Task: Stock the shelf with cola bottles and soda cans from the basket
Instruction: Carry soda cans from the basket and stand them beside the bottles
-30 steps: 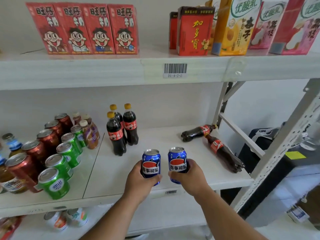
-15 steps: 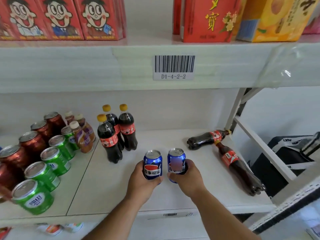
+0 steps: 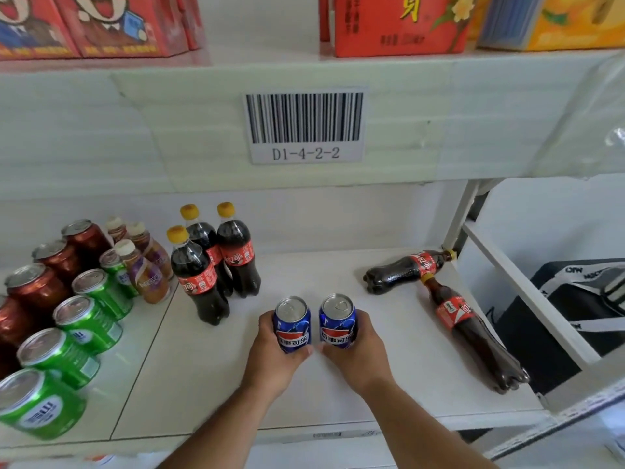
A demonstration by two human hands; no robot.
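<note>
My left hand (image 3: 275,358) grips a blue soda can (image 3: 292,324), and my right hand (image 3: 358,355) grips a second blue soda can (image 3: 338,321). Both cans are upright, side by side, over the middle of the white shelf (image 3: 389,384). Three cola bottles (image 3: 216,265) with yellow caps stand upright just behind and left of the cans. Two more cola bottles lie on their sides at the right: one (image 3: 402,270) near the back, one (image 3: 470,336) reaching toward the front edge. The basket is out of view.
Green cans (image 3: 84,319), red cans (image 3: 50,265) and small coffee bottles (image 3: 145,269) fill the shelf's left part. The upper shelf edge with a barcode label (image 3: 304,126) hangs close overhead, carrying red cartons. A black bag (image 3: 575,319) sits beyond the right shelf post.
The view has moved closer to the shelf and lower. Both hands have pushed the two blue cans further in over the shelf, still held side by side.
</note>
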